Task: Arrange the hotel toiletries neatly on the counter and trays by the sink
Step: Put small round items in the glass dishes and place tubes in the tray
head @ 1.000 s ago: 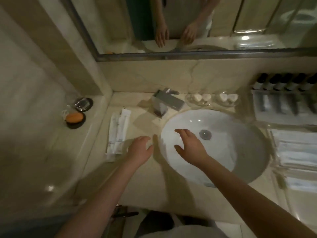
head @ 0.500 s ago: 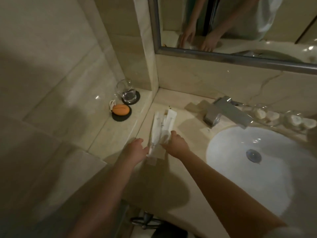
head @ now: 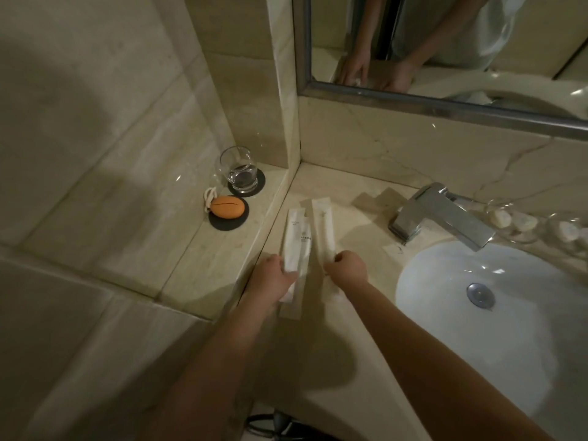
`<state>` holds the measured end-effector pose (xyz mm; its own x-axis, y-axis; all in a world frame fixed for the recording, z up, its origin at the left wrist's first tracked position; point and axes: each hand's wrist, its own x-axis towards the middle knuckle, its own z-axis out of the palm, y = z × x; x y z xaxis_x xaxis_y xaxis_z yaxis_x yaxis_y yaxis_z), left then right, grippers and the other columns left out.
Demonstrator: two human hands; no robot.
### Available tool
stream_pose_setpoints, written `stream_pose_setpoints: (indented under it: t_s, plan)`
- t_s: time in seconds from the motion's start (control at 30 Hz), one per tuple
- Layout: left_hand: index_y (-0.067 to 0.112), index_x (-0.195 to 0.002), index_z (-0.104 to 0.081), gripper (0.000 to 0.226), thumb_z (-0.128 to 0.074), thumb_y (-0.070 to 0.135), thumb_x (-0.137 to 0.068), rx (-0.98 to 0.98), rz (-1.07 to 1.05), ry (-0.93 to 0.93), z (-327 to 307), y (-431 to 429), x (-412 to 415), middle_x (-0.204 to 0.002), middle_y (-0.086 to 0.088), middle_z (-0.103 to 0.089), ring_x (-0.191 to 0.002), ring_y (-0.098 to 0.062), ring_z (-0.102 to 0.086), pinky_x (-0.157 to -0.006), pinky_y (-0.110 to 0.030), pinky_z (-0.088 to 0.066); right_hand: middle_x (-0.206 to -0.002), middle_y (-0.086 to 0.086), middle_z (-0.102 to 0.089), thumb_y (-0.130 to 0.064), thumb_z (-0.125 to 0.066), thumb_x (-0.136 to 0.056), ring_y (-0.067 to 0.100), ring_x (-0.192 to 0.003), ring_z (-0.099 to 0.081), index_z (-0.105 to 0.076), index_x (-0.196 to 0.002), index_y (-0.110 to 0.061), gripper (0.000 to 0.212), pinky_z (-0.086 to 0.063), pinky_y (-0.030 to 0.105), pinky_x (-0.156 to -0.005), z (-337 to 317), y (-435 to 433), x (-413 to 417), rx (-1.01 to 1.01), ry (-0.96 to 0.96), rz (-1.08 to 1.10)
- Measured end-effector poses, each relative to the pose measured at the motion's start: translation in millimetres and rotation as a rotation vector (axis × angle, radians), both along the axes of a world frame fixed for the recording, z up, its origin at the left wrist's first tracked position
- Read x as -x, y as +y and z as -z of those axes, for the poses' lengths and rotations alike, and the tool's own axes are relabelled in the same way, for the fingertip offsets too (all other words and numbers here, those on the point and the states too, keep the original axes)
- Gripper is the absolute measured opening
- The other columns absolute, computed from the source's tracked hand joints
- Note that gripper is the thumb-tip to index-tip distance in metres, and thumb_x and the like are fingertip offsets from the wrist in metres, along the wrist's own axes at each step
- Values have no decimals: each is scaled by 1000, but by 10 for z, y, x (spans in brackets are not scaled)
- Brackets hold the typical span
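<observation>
A: Where are the toiletries?

B: Long white packets point(head: 297, 246) lie on the counter point(head: 356, 224) left of the sink point(head: 477, 329), pointing toward the back wall. A separate packet point(head: 323, 229) lies just to their right.

A: And the hands?

B: The left hand point(head: 273, 281) has its fingers curled on the near end of the left packets. The right hand point(head: 346, 270) is closed like a fist over the near end of the right packet. Whether either packet is lifted is hard to tell.

A: What surrounds them?

B: The faucet point(head: 442, 218) stands behind the sink. On the side ledge, a glass point(head: 238, 170) sits on a dark coaster, and an orange soap point(head: 227, 206) rests on another. Small glass dishes point(head: 515, 222) of pale pieces sit to the right of the faucet. The mirror point(head: 445, 43) reflects both arms.
</observation>
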<state>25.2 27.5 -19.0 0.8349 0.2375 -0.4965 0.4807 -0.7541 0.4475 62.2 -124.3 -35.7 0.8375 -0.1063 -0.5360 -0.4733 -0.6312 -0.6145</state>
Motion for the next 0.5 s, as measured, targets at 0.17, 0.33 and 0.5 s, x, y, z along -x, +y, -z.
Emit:
stream_pose_setpoints:
  t_s: [0.17,0.33,0.5]
  plan:
    - [8,-106,-50,38,-62,37,-83,-40,-18,46,51,-71,-117,-103,-11,-62,-88,-29,-63,-72,-38,-55,-85,7,-61,-15,-59,-84,25,-80,-61,-58,-94,-7,13,-52,39,-73,-106,-385,90,-217,-35,82]
    - [12,-102,-55,24,-54,32,-89,91,-57,93,121,-130,-54,-93,-4,-60,-74,-17,-58,-52,-26,-43,-101,16,-60,-14,-54,-89,35,-94,-62,-49,-101,-11,13,-56,52,-80,-150,-533,212,-337,-32,71]
    - [9,-88,-48,19,-47,27,-92,175,-133,-62,61,-310,20,-85,-7,-51,-65,-15,-45,-55,-27,-34,-102,10,-57,-16,-46,-94,24,-85,-58,-47,-112,-9,19,-52,36,-71,-261,-613,296,-321,-83,37]
